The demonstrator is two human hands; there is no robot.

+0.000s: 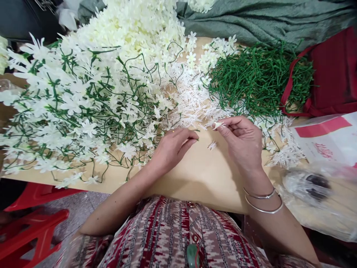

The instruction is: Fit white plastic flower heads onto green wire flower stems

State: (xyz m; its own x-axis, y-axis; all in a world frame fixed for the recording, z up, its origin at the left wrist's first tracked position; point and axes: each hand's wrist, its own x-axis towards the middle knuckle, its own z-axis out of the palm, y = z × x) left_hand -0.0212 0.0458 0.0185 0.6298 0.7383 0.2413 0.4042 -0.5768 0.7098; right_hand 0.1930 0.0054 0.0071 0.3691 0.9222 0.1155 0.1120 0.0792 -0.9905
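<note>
My left hand (173, 146) rests on the tan board (200, 178) with its fingers pinched on a thin green stem (196, 131) that runs back into the pile of assembled flower sprigs (83, 111). My right hand (243, 140) is held just above the board, thumb and forefinger pinched on a small white flower piece (216, 125). The two hands are a short gap apart. One loose white stamen piece (212, 145) lies on the board between them.
A heap of cream petals (134, 29) lies at the back, a spread of white stamen pieces (189, 100) in the middle, a tangle of bare green stems (256, 78) at right. A red bag (334, 70), plastic bags (320, 190) and red stools (30, 223) surround the board.
</note>
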